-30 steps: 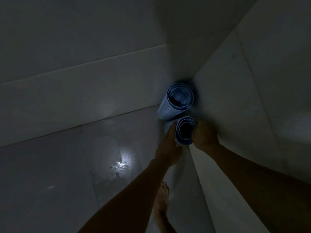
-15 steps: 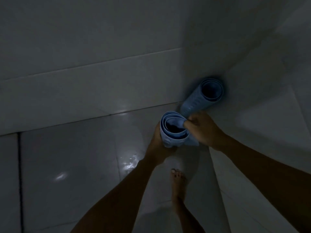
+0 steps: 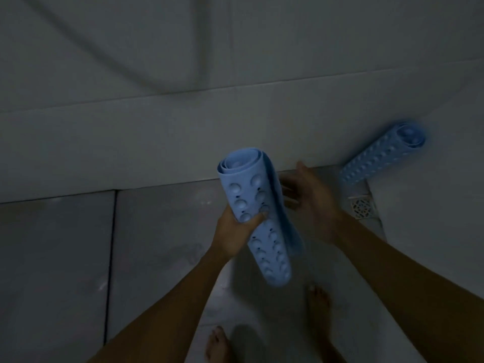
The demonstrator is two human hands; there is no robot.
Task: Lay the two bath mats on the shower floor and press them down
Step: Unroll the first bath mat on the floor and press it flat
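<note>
The floor [image 3: 162, 244] is bare tile, nothing laid. One rolled mat [image 3: 381, 155] leans in its far right corner, by the drain [image 3: 362, 207]. The left hand [image 3: 235, 231] grips the other roll [image 3: 258, 218] aloft; the right hand [image 3: 311, 200], fingers spread, hovers beside its loose flap, likely to unroll it.

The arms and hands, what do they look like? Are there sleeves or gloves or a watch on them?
Both arms are bare all the way to the bottom edge of the picture: no sleeves show. The left hand and the right hand wear no gloves, and no watch or bracelet shows on the wrists. The light is too dim to tell about rings on the fingers. The feet below are bare too.
</note>
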